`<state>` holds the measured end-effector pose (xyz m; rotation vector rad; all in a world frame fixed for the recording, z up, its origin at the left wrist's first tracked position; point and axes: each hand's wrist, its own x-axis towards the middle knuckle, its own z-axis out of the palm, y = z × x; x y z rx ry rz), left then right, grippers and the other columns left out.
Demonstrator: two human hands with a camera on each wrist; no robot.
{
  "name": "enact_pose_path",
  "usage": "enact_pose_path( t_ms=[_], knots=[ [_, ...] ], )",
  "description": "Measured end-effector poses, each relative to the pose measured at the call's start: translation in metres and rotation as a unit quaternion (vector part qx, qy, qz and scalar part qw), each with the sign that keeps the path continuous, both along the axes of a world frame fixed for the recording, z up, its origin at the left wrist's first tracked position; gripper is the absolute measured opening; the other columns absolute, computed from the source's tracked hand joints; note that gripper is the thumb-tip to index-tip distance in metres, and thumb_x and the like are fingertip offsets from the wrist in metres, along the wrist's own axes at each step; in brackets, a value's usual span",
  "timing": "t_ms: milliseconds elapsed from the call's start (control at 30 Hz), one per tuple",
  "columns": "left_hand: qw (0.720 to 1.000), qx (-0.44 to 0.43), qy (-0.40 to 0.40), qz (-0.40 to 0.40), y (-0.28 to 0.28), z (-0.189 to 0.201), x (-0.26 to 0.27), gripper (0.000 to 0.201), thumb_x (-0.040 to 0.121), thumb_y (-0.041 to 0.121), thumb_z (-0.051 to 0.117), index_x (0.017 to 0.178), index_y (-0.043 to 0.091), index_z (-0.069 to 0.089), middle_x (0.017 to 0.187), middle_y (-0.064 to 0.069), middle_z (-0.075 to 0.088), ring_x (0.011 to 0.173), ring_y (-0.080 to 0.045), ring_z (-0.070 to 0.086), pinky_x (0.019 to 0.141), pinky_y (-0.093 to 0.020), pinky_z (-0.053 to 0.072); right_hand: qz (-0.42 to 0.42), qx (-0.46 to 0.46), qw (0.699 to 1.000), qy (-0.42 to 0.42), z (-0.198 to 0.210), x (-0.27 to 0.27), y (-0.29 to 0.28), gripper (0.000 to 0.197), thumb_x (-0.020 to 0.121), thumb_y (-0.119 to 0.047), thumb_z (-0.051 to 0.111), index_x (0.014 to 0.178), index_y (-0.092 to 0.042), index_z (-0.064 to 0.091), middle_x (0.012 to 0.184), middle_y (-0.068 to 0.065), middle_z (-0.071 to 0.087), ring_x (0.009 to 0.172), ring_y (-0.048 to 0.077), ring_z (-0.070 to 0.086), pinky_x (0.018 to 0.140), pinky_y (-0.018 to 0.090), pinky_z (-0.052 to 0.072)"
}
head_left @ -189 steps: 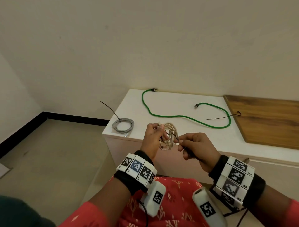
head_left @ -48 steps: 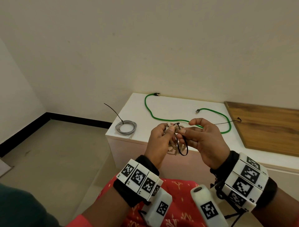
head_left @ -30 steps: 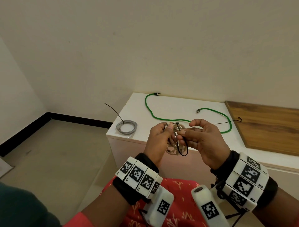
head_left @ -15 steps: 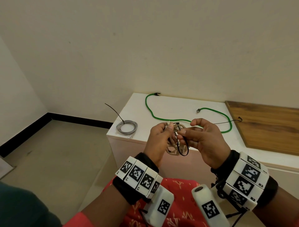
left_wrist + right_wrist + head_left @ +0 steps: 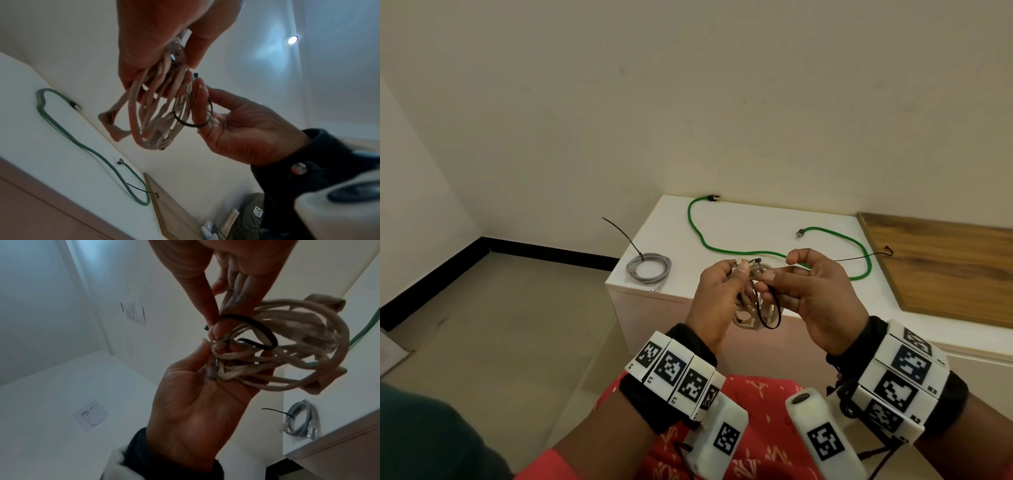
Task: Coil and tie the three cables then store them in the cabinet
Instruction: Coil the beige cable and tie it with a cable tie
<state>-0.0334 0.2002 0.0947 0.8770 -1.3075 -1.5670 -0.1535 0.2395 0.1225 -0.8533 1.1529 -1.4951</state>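
On the left of the white cabinet (image 5: 756, 222) top lies the grey cable (image 5: 649, 268), already wound into a neat ring and cinched with a black tie whose long tail sticks up and away.

In front of the cabinet, held up in the air, is the one being worked on: the beige cable (image 5: 748, 313), a loose bundle of thin loops that splay apart where nothing holds them. It looks light and floppy, and springy enough that I'd expect the loops to fan out the instant the grip slackens. The best hold seems to be where the strands cross at the top, all of them gathered at once. That is where the left hand (image 5: 717, 301) has it, thumb and fingers curled round the bunched strands, with a clear plug visible against the palm in the right wrist view.

The black zip tie (image 5: 768, 313) is looped round part of the bundle, still a wide, slack ring. It is thin, smooth and stiff enough to keep its curve, so its tip probably wants a firm pinch. The right hand (image 5: 815, 294) pinches it near the head between thumb and forefinger, the other fingers loosely curled below. I can't tell whether the tail is through the head yet.

Further right on the cabinet top the green cable (image 5: 784, 254) lies uncoiled in a long wandering curve, a spare black tie (image 5: 866, 256) across its far bend, beside a wooden board (image 5: 945, 267).
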Motion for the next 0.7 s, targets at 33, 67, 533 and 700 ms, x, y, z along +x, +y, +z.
enact_pose_path(
  t_ms=[33, 67, 533, 700],
  knots=[
    [1.000, -0.006, -0.006, 0.000, 0.0011, -0.0001, -0.0004, 0.023, 0.097, 0.015, 0.039, 0.092, 0.007, 0.059, 0.063, -0.003, 0.052, 0.057, -0.011, 0.051, 0.060, -0.021, 0.046, -0.002, -0.004, 1.000, -0.001, 0.0004, -0.0002, 0.0001, 0.028, 0.079, 0.014, 0.056, 0.085, -0.010, 0.043, 0.054, 0.007, 0.066, 0.047, 0.014, 0.065, 0.047, 0.020, 0.054],
    [1.000, -0.015, -0.016, 0.002, 0.0018, -0.0007, -0.0007, 0.022, 0.097, 0.015, 0.039, 0.089, 0.008, 0.059, 0.062, -0.001, 0.050, 0.057, -0.011, 0.050, 0.059, -0.021, 0.045, -0.003, -0.008, 1.000, -0.001, 0.0008, -0.0004, 0.0001, 0.028, 0.079, 0.014, 0.056, 0.086, -0.010, 0.043, 0.053, 0.007, 0.067, 0.047, 0.014, 0.065, 0.048, 0.020, 0.054],
    [0.964, -0.199, -0.174, -0.015, -0.0003, -0.0059, 0.0068, 0.034, 0.084, 0.031, 0.042, 0.105, 0.008, 0.053, 0.080, 0.002, 0.059, 0.072, -0.017, 0.057, 0.067, -0.039, 0.049, 0.044, -0.007, 0.994, 0.101, 0.0033, -0.0064, -0.0020, 0.017, 0.080, 0.011, 0.056, 0.085, -0.003, 0.066, 0.054, 0.002, 0.067, 0.050, 0.011, 0.065, 0.052, 0.018, 0.054],
    [0.959, -0.208, -0.191, -0.033, -0.0028, -0.0056, 0.0089, 0.022, 0.090, 0.023, 0.046, 0.103, 0.006, 0.053, 0.075, 0.005, 0.056, 0.064, -0.012, 0.053, 0.062, -0.030, 0.044, 0.066, 0.005, 0.990, 0.128, 0.0064, -0.0076, -0.0023, 0.013, 0.085, -0.001, 0.056, 0.076, -0.006, 0.064, 0.060, 0.002, 0.069, 0.053, 0.012, 0.066, 0.054, 0.021, 0.056]
  ],
)
